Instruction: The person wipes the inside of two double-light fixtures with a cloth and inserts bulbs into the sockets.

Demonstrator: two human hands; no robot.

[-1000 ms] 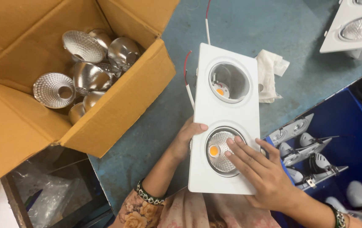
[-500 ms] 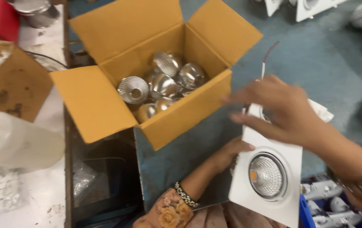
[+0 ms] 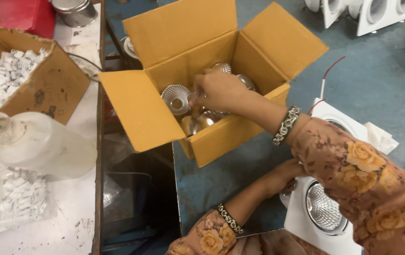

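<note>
Head view. Work surface is a worn blue-grey table [image 3: 240, 189] filling the centre and right of the frame; a white bench [image 3: 70, 226] runs down the left edge, with a dark gap between the two. On the bench: a cardboard tray [image 3: 56, 85] of small white parts at upper left, a cloudy plastic bottle [image 3: 37, 144] lying on its side at mid left, a red box [image 3: 13, 14] and a metal tin [image 3: 75, 12] at the top. More white housings [image 3: 367, 14] stand at upper right. An open cardboard box [image 3: 164, 123] sits at centre top, flaps spread, holding shiny metal reflectors [image 3: 176, 98]. A white twin-lamp fixture [image 3: 325, 236] lies at lower right, one reflector fitted in its lower opening, red and white wires trailing toward the top; a white cloth [image 3: 379, 137] lies just beside it. Right arm, in a floral sleeve with a bracelet at the wrist, stretches from lower right up into the box. Right hand [image 3: 219, 89] is palm down with fingers curled among the reflectors, touching them; whether it grips one cannot be told. Left forearm rises from the bottom centre. Left hand [image 3: 289, 172] rests on the fixture's left edge, fingers closed against it, partly hidden by the right sleeve.
</note>
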